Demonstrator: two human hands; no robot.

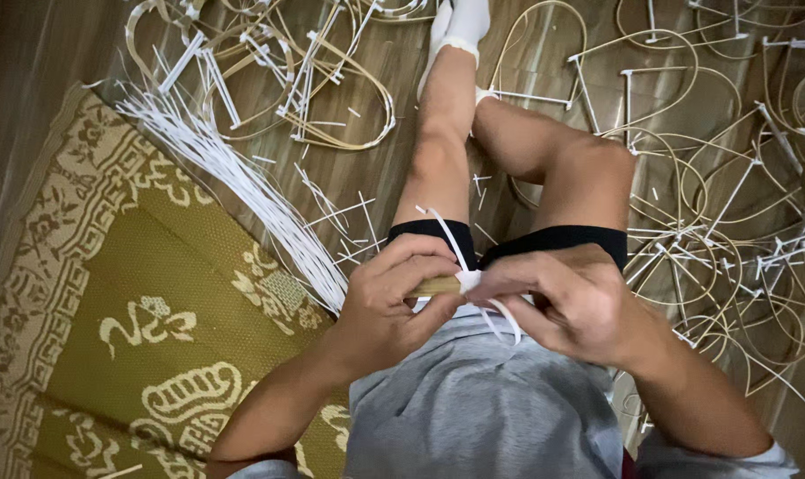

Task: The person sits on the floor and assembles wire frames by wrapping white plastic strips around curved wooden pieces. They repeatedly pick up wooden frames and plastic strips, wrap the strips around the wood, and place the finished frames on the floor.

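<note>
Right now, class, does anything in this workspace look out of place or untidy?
Yes. Short white offcuts lie scattered loose on the wooden floor, apart from the neat bundle of white strips. Bent cane hoops lie tangled in overlapping heaps, not stacked.

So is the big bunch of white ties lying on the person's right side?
No, the bunch of white ties lies beside the left hand, across the mat's edge.

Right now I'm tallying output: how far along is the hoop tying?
Done: many tied bamboo hoops lie on the floor to the right and ahead. In hand: the left hand and right hand grip a bamboo strip with a white tie on it. Left: a bundle of unused white ties beside the mat.
</note>
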